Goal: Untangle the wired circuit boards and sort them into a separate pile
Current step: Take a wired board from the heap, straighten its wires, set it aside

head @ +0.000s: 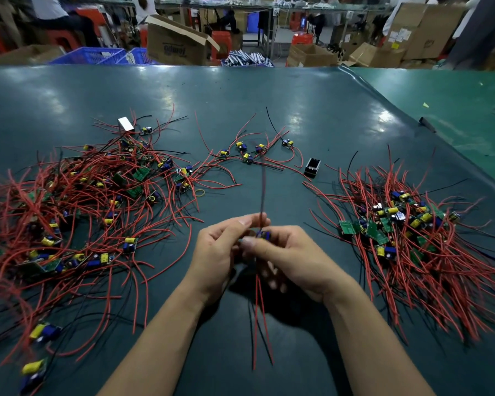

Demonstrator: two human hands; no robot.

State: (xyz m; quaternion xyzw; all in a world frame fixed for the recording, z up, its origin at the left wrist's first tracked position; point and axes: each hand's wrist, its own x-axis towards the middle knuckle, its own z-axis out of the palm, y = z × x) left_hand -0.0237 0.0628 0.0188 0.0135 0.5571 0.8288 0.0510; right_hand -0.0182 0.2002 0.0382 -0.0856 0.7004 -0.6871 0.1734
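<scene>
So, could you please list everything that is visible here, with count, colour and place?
tangled pile: one, red and black wires with green boards, table left
sorted pile: one, same colours, table right
loose boards: about five, yellow and blue parts, centre far
held board: one, blue part showing, between both hands, wires up and down
black box: one, right of centre
white box: one, far left
rubber band: one, yellow, by left pile
table: one, dark green
cardboard boxes: several, brown, background
blue crates: two, background
left hand: grips the board's wires
right hand: pinches the board
</scene>
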